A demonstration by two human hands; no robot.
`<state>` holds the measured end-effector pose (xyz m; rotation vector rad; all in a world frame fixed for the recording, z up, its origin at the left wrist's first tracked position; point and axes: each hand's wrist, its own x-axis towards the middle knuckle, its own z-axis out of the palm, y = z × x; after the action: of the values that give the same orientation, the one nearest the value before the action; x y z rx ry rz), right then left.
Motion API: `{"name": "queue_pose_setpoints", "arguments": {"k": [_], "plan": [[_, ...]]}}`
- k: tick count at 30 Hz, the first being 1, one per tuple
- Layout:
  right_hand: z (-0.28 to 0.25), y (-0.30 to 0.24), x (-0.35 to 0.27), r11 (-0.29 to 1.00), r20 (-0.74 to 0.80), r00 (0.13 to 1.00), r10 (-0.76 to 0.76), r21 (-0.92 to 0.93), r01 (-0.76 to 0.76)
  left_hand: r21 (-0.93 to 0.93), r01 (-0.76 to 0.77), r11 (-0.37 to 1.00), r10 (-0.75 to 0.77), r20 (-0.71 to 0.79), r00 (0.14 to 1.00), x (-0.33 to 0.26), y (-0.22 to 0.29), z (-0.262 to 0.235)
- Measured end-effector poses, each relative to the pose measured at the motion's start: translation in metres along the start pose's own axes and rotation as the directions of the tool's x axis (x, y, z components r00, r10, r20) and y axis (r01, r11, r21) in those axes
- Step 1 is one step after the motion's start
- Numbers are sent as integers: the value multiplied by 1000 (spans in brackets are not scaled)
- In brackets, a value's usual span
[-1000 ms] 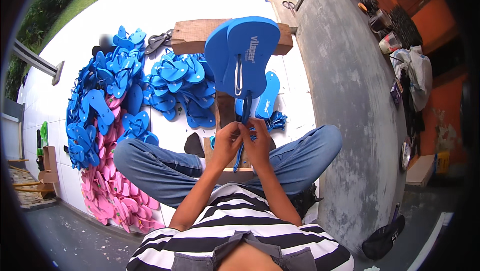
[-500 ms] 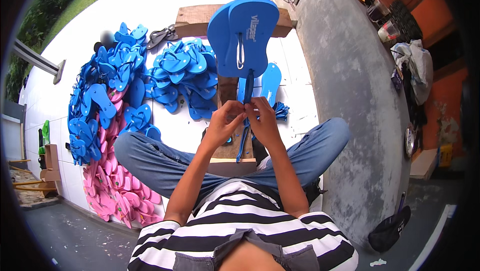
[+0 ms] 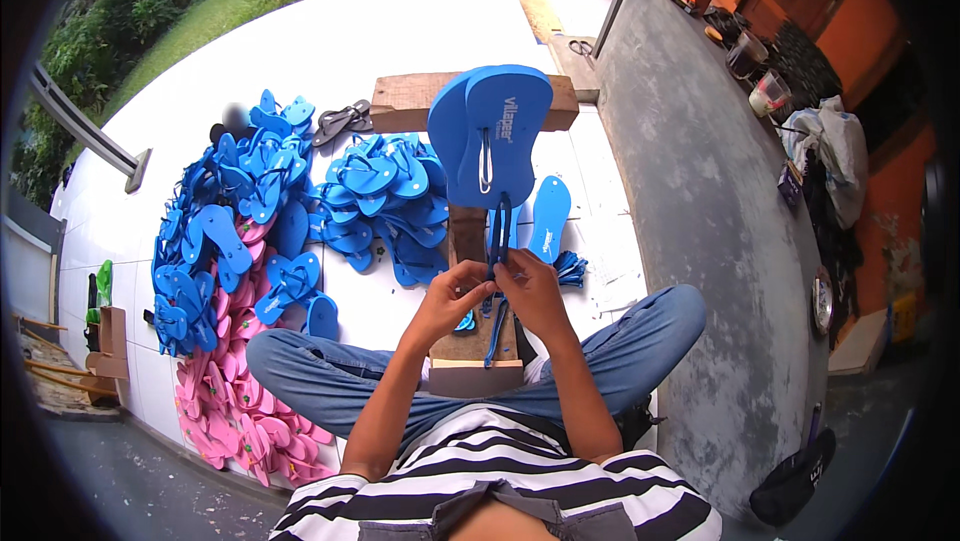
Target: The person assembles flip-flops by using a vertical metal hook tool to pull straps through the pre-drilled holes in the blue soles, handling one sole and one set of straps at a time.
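both hands pinched together on the blue strap, left hand and right hand touching, thumbs on top. judged best to keep the strap taut and pull straight down the wooden stand, grip close to the plug. the blue sandal sole stood upright on the stand's top, bright blue, metal hook in its middle, strap hanging from it. blue sandal pile lay left.

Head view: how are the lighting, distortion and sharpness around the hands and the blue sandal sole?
Head view: bright daylight, the white tiled floor nearly washed out; fisheye bends the grey wall edge, corners vignetted black; left hand, right hand and blue sole look sharp; one blurred patch sits by the sandal pile.
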<state>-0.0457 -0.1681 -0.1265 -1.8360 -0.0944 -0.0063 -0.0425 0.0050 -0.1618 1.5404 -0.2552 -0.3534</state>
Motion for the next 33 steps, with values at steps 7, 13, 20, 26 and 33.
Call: {"name": "queue_pose_setpoints", "arguments": {"k": [7,13,20,26,33], "plan": [[1,9,-7,993,-23,996,-83,-90,81,-44,55,998,-54,23,998,-6,2,4],[-17,-3,-11,994,-49,998,25,-107,-30,-77,2,997,-14,-154,988,-10,3,-7],[-38,0,-12,996,-159,986,49,-72,-61,-181,-259,949,134,-514,847,-11,16,-43],[-46,-1,-6,998,-215,976,26,-53,-38,-336,-420,843,233,-477,848,0,31,-40],[-55,5,-3,988,-260,963,70,-117,-103,-455,-464,760,276,-420,864,11,41,-32]]}}
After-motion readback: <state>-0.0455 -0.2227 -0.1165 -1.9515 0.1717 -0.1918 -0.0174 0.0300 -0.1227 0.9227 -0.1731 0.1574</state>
